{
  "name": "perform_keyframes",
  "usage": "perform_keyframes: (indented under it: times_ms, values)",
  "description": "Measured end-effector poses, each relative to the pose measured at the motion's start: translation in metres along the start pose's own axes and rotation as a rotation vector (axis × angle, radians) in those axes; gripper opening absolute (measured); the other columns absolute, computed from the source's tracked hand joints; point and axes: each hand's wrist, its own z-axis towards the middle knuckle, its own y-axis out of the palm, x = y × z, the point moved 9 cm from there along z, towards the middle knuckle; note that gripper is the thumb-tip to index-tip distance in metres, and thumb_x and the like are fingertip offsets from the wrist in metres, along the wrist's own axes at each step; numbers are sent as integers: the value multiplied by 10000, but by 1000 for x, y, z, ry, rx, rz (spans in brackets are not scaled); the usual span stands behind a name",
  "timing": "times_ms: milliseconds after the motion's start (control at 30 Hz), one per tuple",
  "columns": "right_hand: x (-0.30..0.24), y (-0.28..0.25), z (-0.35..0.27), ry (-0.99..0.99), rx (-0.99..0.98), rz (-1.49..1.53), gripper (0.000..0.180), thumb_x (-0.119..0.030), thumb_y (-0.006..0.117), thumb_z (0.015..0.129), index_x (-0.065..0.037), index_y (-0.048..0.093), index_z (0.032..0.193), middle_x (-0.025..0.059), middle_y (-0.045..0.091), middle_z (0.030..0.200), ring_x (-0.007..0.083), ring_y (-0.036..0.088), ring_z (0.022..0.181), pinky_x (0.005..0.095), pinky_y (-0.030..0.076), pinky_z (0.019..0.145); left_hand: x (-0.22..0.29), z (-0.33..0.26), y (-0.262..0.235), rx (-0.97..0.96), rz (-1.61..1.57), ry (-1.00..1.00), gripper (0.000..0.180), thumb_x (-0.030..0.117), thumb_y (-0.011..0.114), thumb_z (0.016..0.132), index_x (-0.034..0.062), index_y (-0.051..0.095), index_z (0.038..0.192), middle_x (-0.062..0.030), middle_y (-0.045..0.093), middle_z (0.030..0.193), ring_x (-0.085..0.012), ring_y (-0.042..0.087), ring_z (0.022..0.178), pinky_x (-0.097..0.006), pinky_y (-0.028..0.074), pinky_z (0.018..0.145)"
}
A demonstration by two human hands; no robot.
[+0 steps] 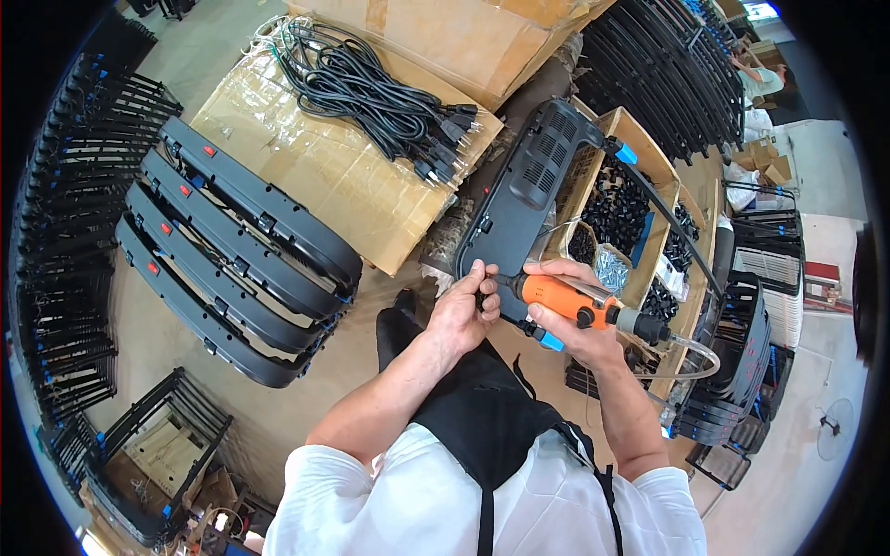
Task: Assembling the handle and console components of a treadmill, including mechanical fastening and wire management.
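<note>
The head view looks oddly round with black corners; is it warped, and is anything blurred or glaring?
Head view: fisheye, so the stacked black frames bow along the dark rim; the middle is sharp, with the left hand and right hand on the orange power screwdriver crisp; light is even daylight with soft shadows, mild sheen on the taped cardboard.

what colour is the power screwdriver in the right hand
Orange body with a black tip and rear end; the power screwdriver shows best in the head view.

Assembly workshop: stacked black panels (241, 246), cardboard cartons (324, 162), bundled power cords (371, 88), parts bins (616, 208).
</note>
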Motion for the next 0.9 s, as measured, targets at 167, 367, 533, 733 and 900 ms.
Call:
perform_keyframes:
  times_ms: [167,367,533,733,900]
  values:
    - [2,10,19,51,53,-4,506,-4,809,862,-44,604,1323,123,679,1342,218,656,1220,373,525,1057,7,4,18,-17,15,66,333,397,528,1124,83,626,1173,14,569,849,-119,506,708,-275,424,641]
    - [17,24,46,115,38,-99,471,-19,802,882,-45,618,1315,120,692,1323,197,669,1188,358,529,1054,8,-11,8,79,230,70,297,264,450,1154,41,623,1243,-31,655,980,-148,591,792,-282,481,713]
    - [23,37,61,145,-16,-117,418,0,807,864,-41,648,1249,134,693,1320,196,674,1163,361,541,1043,7,-23,5,20,388,-21,322,263,430,1161,29,629,1258,-27,669,987,-131,604,785,-263,490,721]
    - [20,43,64,82,-51,-164,358,-99,823,876,-73,660,1194,108,730,1293,197,723,1129,343,580,984,22,-23,-9,-23,626,54,270,250,446,1160,75,644,1103,-31,709,1008,-106,603,808,-271,481,721]
    - [21,45,63,164,-43,-130,351,-21,809,857,-53,677,1180,138,698,1319,210,670,1201,371,536,1053,33,-25,-5,-14,571,125,274,240,477,1151,29,643,1202,-70,726,1032,-84,608,761,-234,476,637]
